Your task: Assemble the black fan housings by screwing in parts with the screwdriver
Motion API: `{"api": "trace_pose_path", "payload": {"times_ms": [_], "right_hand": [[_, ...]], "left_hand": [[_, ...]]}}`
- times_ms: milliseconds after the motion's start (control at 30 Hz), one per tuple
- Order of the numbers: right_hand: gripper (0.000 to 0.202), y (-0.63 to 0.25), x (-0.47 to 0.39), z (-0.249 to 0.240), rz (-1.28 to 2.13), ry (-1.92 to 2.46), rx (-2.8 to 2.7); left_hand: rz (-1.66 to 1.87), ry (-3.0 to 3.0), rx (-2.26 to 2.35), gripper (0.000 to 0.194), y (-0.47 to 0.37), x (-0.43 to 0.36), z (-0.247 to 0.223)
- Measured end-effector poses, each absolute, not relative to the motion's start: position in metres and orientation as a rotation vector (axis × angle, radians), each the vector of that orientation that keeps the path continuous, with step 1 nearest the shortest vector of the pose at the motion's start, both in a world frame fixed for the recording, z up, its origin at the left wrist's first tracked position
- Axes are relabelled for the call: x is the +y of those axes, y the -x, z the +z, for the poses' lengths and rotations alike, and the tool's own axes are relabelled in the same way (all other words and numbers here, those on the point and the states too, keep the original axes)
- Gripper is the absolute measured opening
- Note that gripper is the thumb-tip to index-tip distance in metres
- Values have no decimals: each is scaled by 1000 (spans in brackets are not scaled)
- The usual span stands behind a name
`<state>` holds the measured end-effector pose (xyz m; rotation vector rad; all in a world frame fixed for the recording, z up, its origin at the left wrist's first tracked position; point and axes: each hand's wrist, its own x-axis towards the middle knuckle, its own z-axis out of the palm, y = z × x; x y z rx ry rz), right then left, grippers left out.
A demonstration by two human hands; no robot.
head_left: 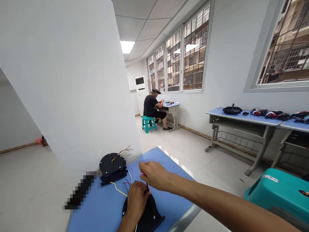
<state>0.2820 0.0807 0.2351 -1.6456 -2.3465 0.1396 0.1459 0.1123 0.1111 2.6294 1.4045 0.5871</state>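
My right hand (154, 174) is closed around a screwdriver, of which a bit of red handle (144, 174) and the dark shaft (147, 187) show. The shaft points down at a black disc-shaped housing (151, 211) on the blue table. My left hand (137, 196) lies over that housing with curled fingers, gripping it close to the screwdriver's tip; the tip itself is hidden. Silver screw heads dot the housing. Yellow and purple wires come out near my left fingers. Behind it rests a second black housing (113, 164), with thin coloured wires standing up from its top.
The blue table (96, 212) meets a white pillar (96, 96) at its far left. A blurred-out dark patch covers its left edge. A teal stool (282, 193) stands close on the right. Farther off, a person (151, 104) sits at another desk; a desk (217, 111) by the wall holds dark parts.
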Motion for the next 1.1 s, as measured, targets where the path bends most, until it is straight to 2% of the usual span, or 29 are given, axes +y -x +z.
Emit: {"api": "trace_pose_path", "payload": {"times_ms": [300, 533, 900, 1100], "right_hand": [[10, -286, 94, 222, 165, 1616, -2445], [15, -287, 99, 232, 210, 1484, -2621], [14, -293, 100, 233, 209, 1508, -2647], [32, -294, 97, 235, 175, 1534, -2655]], "left_hand": [[570, -2619, 1388, 9, -146, 118, 95], [608, -2604, 1373, 8, -148, 115, 99], [678, -2542, 1320, 11, -146, 117, 94], [727, -2527, 1221, 21, -139, 120, 88]]}}
